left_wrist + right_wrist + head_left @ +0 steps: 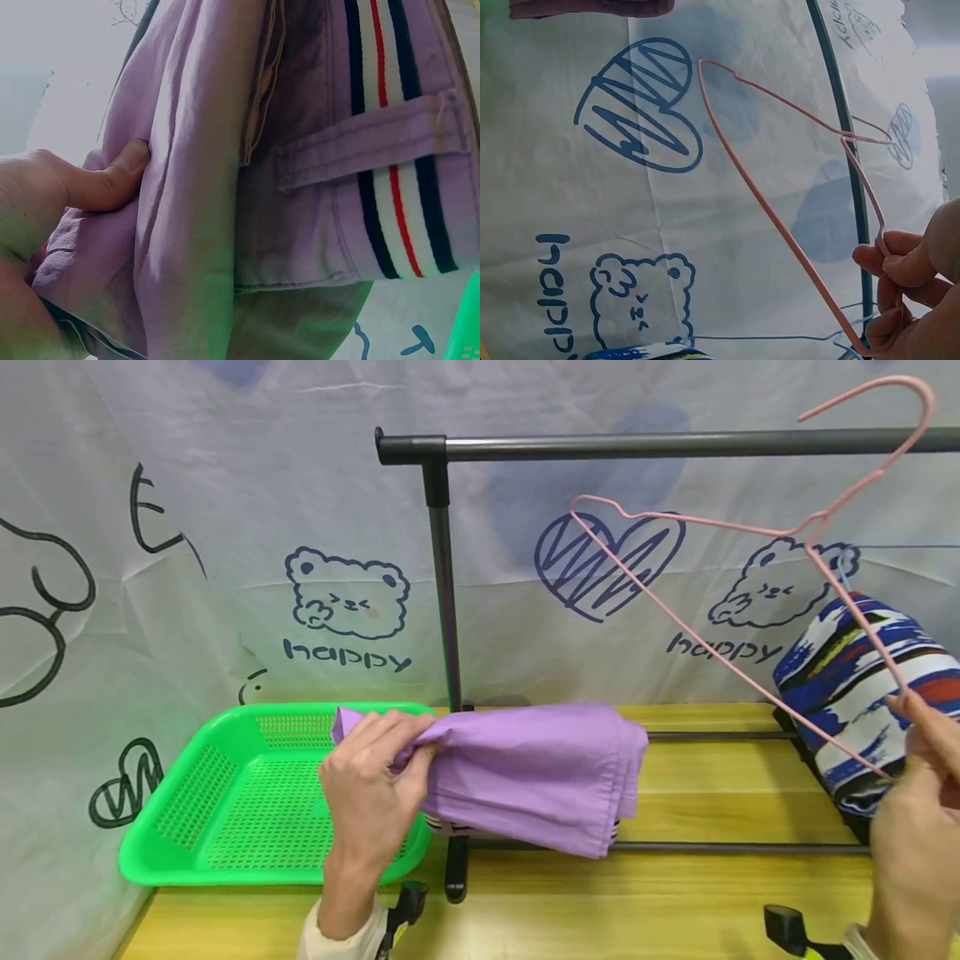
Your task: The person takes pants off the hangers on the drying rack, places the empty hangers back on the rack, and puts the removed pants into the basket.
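In the head view my left hand (375,785) pinches a folded pair of purple pants (532,768) by the top left part, holding it up before the rack's left post. Up close in the left wrist view, the thumb presses the purple cloth (199,150); a belt loop (360,142) crosses a navy, white and red striped band (409,217). At the far right, my right hand (918,802) grips one end of a pink hanger (822,517), tilted with its hook upward. Fingers curl round the hanger wire (780,223) in the right wrist view. Hanger and pants are apart.
A green plastic basket (225,877) stands at the left on the wooden table (600,910). Across the back runs a black rack's rail (637,447). Multicoloured striped cloth (862,693) hangs at the right, near a thin blue hanger (765,337). A printed curtain is behind.
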Demonstrator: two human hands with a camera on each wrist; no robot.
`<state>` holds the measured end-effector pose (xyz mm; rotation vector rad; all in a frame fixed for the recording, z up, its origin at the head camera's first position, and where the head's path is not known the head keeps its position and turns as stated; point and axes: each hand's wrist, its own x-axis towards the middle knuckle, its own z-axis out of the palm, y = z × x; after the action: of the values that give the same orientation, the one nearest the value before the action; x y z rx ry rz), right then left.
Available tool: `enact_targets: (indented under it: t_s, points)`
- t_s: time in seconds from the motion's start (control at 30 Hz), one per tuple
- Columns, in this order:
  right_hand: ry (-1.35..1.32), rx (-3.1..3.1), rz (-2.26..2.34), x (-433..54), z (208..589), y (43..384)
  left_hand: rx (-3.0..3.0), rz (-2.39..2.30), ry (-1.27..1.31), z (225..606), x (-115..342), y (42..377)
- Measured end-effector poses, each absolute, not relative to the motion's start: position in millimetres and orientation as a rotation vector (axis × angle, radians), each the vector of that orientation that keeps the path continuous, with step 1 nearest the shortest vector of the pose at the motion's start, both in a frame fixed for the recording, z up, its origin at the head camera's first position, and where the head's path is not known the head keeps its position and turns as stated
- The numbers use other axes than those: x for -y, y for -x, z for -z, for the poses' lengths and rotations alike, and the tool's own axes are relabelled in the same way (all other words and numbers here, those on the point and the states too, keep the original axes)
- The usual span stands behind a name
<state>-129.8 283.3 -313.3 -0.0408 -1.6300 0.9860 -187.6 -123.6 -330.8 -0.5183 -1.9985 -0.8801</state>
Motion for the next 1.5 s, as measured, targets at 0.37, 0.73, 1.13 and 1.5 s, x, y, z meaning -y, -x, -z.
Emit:
enact_targets:
  t_s: [0.37, 0.73, 1.13, 1.5]
  points:
    - [0.301, 1.81, -0.838, -260, 314, 121, 1.993, 0.92, 0.536, 333, 122, 190]
    - [0.285, 1.83, -0.91, -261, 312, 120, 1.979, 0.948, 0.54, 333, 121, 191]
    - [0.319, 1.891, -0.788, -260, 310, 119, 1.994, 0.94, 0.55, 334, 123, 191]
    - [-0.052, 1.57, -1.065, -250, 299, 118, 1.98, 0.96, 0.556, 338, 122, 196]
